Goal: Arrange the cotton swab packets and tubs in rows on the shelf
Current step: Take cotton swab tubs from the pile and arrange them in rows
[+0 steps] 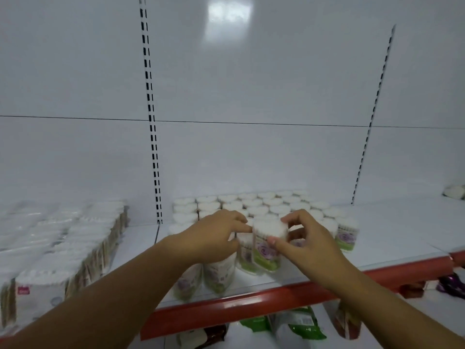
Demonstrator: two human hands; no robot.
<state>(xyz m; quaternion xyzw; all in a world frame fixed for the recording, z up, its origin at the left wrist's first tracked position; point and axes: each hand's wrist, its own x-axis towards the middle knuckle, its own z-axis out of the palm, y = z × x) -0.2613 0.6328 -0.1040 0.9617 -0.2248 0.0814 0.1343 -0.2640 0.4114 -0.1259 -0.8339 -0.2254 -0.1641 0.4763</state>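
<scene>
Several cotton swab tubs (261,202) with white tops and green and purple labels stand in rows on the white shelf (392,230). My right hand (307,243) pinches one tub (268,241) at the front of the group, thumb low on its label and fingers on its far top edge. My left hand (214,235) curls its fingers against the left side of the same tub and covers tubs behind it. Flat cotton swab packets (57,245) lie stacked in rows on the shelf's left section.
A slotted upright (151,117) divides the left and middle shelf bays; another upright (372,117) stands to the right. The shelf's red front edge (276,301) runs below my arms. Green and dark packets (302,326) lie on the shelf beneath. One white pack (454,192) sits far right.
</scene>
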